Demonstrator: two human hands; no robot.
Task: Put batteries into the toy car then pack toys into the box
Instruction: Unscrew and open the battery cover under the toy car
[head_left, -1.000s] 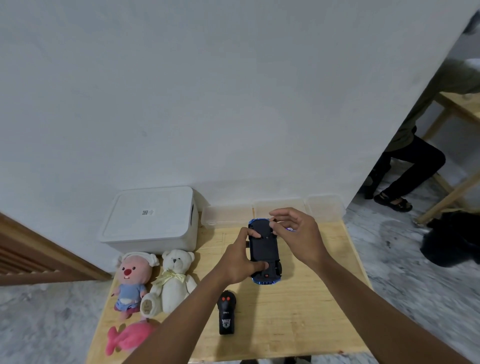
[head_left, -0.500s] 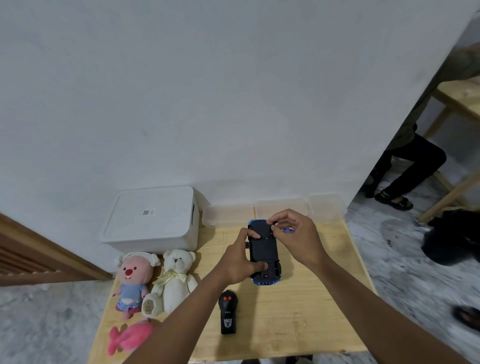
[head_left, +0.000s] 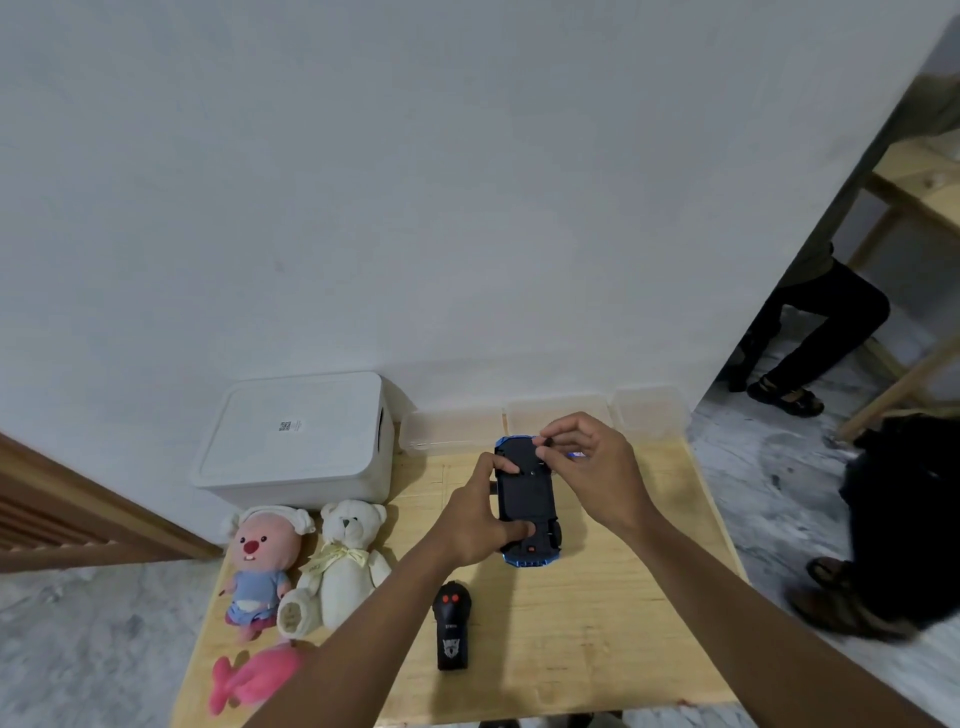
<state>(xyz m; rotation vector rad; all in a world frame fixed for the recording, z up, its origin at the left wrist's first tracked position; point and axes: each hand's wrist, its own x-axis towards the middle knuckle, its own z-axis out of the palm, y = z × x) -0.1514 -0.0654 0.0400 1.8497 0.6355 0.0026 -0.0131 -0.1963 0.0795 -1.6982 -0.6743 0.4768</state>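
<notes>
over the table (head_left: 597, 649), left hand (head_left: 475, 525) and right hand (head_left: 597, 467) fingers pinch the upturned black-bellied blue toy car (head_left: 527, 493).

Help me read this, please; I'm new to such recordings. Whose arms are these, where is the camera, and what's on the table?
There is no machine here. A person wears a wide-angle camera on the head, looking forward and down, so both arms are their own. It is the only view.

The left hand holds a toy car turned dark underside up. The right hand pinches a small dark piece over the car's far end; it is too small to identify.

On the wooden table lie a black remote control, a closed white box, a pink-faced plush, a white teddy bear, a pink plush and clear containers along the wall.
</notes>
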